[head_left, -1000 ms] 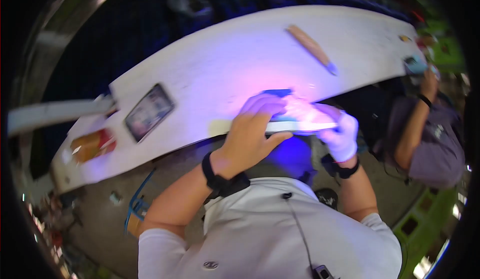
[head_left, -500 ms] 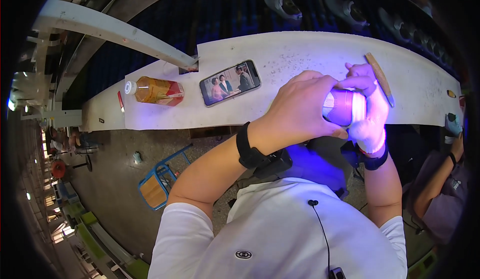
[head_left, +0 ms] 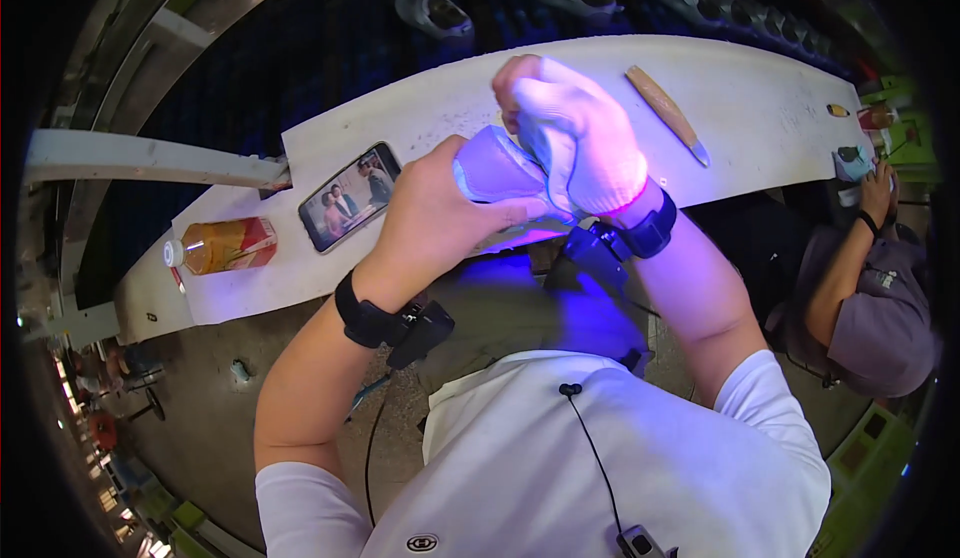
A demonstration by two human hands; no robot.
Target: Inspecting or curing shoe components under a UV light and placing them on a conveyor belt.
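My left hand (head_left: 440, 193) is wrapped round what looks like a pale shoe (head_left: 492, 170), tinted violet by a bright light, above the near part of the white bench. My right hand (head_left: 590, 133), in a whitish glove with bare fingertips, is against the shoe's right side. Its fingers curl in tightly beyond the shoe, and whatever they grip is hidden. Both hands cover much of the shoe. To their right, a tool with a wooden handle (head_left: 660, 106) and a short pale tip lies on the bench.
On the white bench (head_left: 330, 138), a phone (head_left: 350, 196) playing a video and an amber drink bottle (head_left: 225, 246) lie to the left. A pale post (head_left: 150, 156) meets its far left edge. Several shoes (head_left: 435, 13) line the dark far side. A co-worker (head_left: 860, 293) sits at right.
The view has swung, so the bench sits tilted. My right hand has curled over the far side of the shoe, and the shoe is turned differently between my hands.
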